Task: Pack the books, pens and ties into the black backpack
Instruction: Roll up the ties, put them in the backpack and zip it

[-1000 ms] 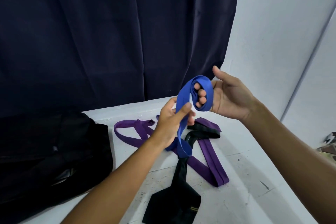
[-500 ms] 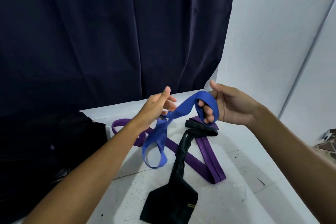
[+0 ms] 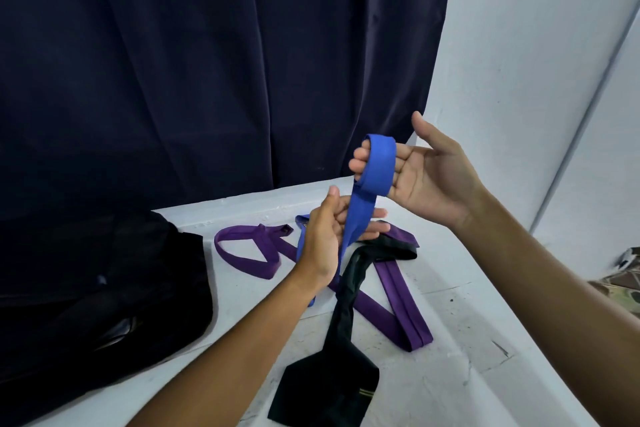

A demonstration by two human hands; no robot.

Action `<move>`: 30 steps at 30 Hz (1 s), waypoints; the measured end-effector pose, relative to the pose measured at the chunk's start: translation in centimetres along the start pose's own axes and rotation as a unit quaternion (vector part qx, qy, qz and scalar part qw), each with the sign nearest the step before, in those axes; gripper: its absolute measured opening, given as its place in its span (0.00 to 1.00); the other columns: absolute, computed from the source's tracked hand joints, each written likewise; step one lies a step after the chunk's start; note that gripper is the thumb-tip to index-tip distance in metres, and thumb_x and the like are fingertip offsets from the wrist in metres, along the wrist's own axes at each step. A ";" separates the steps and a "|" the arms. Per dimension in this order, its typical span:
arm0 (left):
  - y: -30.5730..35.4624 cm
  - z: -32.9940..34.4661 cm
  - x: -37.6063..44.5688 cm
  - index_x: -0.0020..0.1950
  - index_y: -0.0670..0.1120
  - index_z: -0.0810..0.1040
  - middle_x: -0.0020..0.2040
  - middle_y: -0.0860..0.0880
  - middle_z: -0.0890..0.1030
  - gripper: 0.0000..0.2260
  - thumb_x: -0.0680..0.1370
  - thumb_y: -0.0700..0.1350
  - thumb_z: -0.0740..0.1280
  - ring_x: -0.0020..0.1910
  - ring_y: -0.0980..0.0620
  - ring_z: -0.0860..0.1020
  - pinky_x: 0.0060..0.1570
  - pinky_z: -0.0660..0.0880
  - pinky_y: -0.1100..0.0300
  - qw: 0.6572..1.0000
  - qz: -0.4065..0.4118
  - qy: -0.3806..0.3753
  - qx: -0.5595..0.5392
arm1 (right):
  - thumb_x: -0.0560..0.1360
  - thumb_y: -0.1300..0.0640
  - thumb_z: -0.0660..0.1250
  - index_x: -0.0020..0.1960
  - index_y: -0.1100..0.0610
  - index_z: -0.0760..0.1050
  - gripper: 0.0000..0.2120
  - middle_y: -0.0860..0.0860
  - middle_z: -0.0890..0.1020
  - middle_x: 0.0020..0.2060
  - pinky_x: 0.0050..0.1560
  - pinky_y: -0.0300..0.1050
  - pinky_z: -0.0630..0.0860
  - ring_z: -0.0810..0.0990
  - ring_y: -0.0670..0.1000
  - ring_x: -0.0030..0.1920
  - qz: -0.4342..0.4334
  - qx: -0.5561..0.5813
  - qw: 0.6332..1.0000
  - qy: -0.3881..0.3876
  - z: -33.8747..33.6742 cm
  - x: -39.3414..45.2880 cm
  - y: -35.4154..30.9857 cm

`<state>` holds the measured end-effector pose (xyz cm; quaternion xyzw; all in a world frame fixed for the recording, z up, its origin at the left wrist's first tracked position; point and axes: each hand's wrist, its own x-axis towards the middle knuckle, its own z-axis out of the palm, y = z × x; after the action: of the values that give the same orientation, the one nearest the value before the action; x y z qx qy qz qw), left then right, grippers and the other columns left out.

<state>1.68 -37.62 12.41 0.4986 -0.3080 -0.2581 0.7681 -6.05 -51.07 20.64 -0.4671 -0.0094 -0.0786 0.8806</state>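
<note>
R hand [image 3: 429,180] raised above tabletop [image 3: 467,340], palm up-left, thumb up, fingers loosely curled w/ blue tie [image 3: 369,191] looped round them. L hand [image 3: 329,243] lower, palm toward R, pinching tie's hanging length. Tie runs steeply down-left from R fingers through L hand. Purple tie [image 3: 388,302] & black tie [image 3: 343,305] lie crossed mid-tabletop; black backpack [image 3: 104,288] at left edge.
</note>
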 end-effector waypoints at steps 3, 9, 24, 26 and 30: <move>0.1 0.2 -0.7 0.52 0.38 0.79 0.43 0.40 0.85 0.22 0.84 0.50 0.50 0.36 0.44 0.84 0.40 0.81 0.54 0.999 -0.049 -0.016 0.003 | 0.78 0.42 0.58 0.62 0.69 0.73 0.30 0.65 0.80 0.58 0.61 0.55 0.77 0.80 0.62 0.59 -0.043 0.018 0.999 0.027 -0.2 0.4 0.0; 0.9 -0.5 -1.6 0.51 0.35 0.80 0.40 0.38 0.84 0.26 0.76 0.58 0.57 0.33 0.44 0.83 0.33 0.80 0.56 0.982 -0.164 -0.069 -0.067 | 0.81 0.40 0.52 0.67 0.67 0.69 0.32 0.63 0.80 0.59 0.63 0.51 0.76 0.80 0.60 0.60 -0.092 -0.090 0.990 0.066 -1.7 1.5 0.7; 5.2 -6.1 2.0 0.44 0.37 0.83 0.21 0.44 0.70 0.41 0.73 0.72 0.48 0.21 0.49 0.67 0.34 0.69 0.57 0.896 -0.252 -0.163 0.327 | 0.75 0.28 0.48 0.37 0.54 0.81 0.36 0.59 0.83 0.35 0.43 0.40 0.75 0.81 0.55 0.37 0.237 -0.548 0.785 -0.163 -2.2 0.4 2.6; 5.3 -6.6 2.3 0.46 0.37 0.83 0.22 0.43 0.68 0.40 0.74 0.71 0.49 0.23 0.48 0.68 0.33 0.72 0.60 0.892 -0.250 -0.179 0.331 | 0.71 0.30 0.62 0.38 0.56 0.82 0.29 0.59 0.82 0.34 0.44 0.47 0.76 0.80 0.58 0.35 0.259 -0.489 0.800 -0.231 -2.9 0.2 2.2; 4.5 -8.4 2.7 0.48 0.33 0.82 0.22 0.44 0.65 0.42 0.74 0.70 0.49 0.26 0.49 0.66 0.37 0.73 0.61 0.899 -0.227 -0.182 0.328 | 0.68 0.37 0.71 0.44 0.61 0.82 0.25 0.55 0.81 0.28 0.37 0.44 0.77 0.80 0.53 0.28 0.232 -0.335 0.872 -0.270 -5.1 0.1 1.1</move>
<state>10.04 -32.77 14.57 0.7231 -0.3880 -0.3957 0.4123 -6.05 -54.71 16.86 -0.7260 -0.1114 0.2589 0.6272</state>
